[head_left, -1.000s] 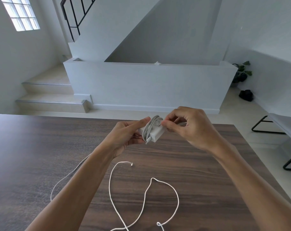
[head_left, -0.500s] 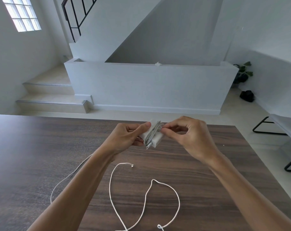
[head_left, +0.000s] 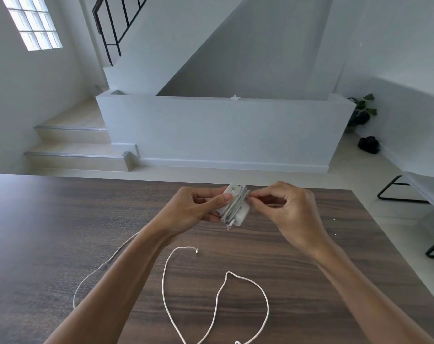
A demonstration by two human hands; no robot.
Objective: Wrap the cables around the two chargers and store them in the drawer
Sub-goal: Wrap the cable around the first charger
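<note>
A white charger block point(head_left: 240, 214) with its grey cable wound around the middle is held above the dark wooden table point(head_left: 49, 232). My left hand point(head_left: 193, 207) grips the block from the left, thumb on its face. My right hand point(head_left: 285, 207) pinches the wound cable at the block's upper right edge. A second white cable point(head_left: 218, 294) lies loose in loops on the table below my arms, its free end point(head_left: 196, 250) near the middle. Its charger and the drawer are not in view.
The table's far edge point(head_left: 211, 181) runs just beyond my hands, its right edge slants down at the right. Beyond are steps point(head_left: 74, 150), a low white wall point(head_left: 223, 130), a potted plant point(head_left: 361, 111) and a black-legged bench point(head_left: 424, 192) at right.
The charger has tilted so that its flat face turns up, and both hands have shifted slightly right. The right fingers have moved onto the wound cable at the block's top edge. The loose cable lies unchanged.
</note>
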